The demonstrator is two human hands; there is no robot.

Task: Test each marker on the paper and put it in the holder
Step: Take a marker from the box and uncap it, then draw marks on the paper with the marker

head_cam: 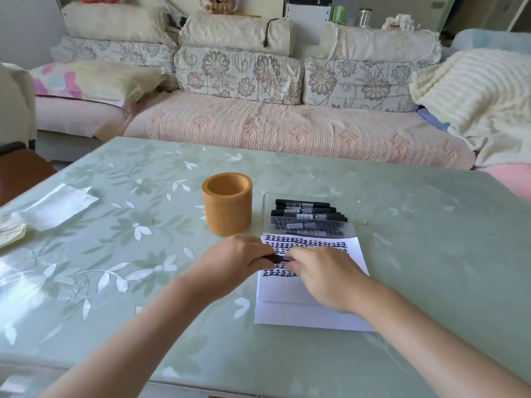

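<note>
Both hands (283, 262) grip one marker (278, 258) over the paper (313, 308), holder (227, 203) and marker tray (313, 215) just beyond.

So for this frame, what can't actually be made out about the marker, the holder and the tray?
- Head view: marker, mostly covered by left hand and right hand; cap on or off cannot be told.
- Holder: its inside bottom is hidden by its own wall.
- Tray: markers overlap, so no exact count; label print too small.
- Paper: rows partly covered by hands.

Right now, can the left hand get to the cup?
Probably yes. The cup stands just beyond the left hand with nothing between, but that hand is busy gripping a marker.
</note>
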